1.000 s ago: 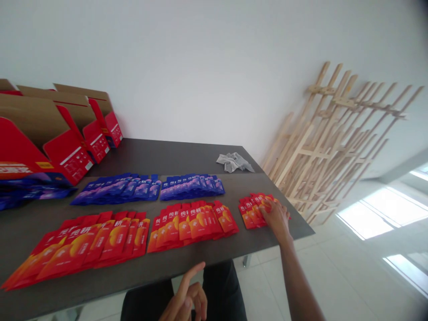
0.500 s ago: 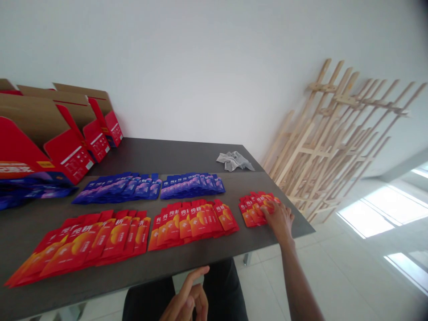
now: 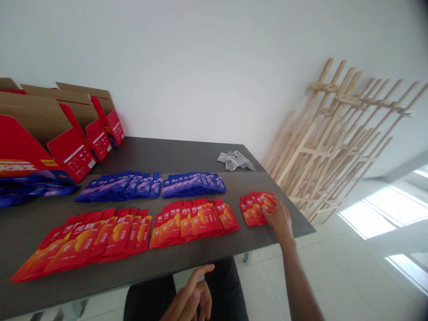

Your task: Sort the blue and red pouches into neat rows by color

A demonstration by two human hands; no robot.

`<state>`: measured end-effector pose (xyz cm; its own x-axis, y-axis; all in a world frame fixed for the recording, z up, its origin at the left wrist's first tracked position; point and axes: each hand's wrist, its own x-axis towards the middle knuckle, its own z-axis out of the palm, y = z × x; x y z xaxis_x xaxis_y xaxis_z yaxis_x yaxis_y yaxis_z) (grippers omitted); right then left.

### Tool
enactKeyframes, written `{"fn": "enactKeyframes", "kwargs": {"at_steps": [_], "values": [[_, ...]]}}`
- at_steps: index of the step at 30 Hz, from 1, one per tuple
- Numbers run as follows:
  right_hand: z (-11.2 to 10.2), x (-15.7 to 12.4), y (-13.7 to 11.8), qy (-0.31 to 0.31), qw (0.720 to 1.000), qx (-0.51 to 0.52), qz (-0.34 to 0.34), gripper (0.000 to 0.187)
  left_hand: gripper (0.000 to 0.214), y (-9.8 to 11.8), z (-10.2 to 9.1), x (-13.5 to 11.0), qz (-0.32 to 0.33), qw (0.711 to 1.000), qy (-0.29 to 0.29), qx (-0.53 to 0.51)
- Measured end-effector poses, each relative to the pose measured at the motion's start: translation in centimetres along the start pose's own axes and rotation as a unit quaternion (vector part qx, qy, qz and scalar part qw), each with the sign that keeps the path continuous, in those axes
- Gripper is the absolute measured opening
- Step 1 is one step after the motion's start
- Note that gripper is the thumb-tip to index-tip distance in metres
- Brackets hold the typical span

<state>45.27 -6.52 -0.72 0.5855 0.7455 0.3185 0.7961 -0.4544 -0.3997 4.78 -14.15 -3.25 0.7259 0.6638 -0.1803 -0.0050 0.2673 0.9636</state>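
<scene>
My right hand (image 3: pixel 279 219) lies on the right end of a small fan of red sachets (image 3: pixel 254 207) near the table's right edge, fingers curled onto the packets. My left hand (image 3: pixel 190 298) hovers below the table's front edge over my lap, index finger stretched out, the other fingers loosely bent, nothing in it. Two larger rows of red sachets (image 3: pixel 195 218) (image 3: pixel 90 238) lie along the front. Behind them are two rows of blue sachets (image 3: pixel 193 184) (image 3: pixel 122 187).
Dark table (image 3: pixel 174 157) with a crumpled grey cloth (image 3: pixel 234 160) at the back right. Open red cardboard display boxes (image 3: pixel 63 133) stand at the left, more blue sachets (image 3: pixel 30 191) before them. Wooden frames (image 3: pixel 337 138) lean on the wall to the right.
My right hand shifted slightly on the small red fan, its fingers curling more. My left hand rose a little. The view drifted slightly.
</scene>
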Motion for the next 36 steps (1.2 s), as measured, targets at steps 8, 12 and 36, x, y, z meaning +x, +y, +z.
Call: {"fn": "enactKeyframes", "kwargs": {"at_steps": [8, 12, 36], "values": [[-3.7, -11.5, -8.8, 0.104, 0.957, 0.224, -0.155, 0.054, 0.068, 3.3, 1.7, 3.7, 0.066, 0.99, 0.091, -0.081], [-4.1, -18.9, -14.7, 0.078, 0.933, 0.299, -0.186, 0.061, 0.073, 5.3, 2.2, 4.2, 0.062, 0.976, 0.16, -0.134], [-5.9, -16.5, -15.9, -0.203, 0.833, 0.512, -0.046, 0.034, 0.064, 5.4, 2.5, 1.7, 0.051, 0.986, 0.159, -0.002]]}}
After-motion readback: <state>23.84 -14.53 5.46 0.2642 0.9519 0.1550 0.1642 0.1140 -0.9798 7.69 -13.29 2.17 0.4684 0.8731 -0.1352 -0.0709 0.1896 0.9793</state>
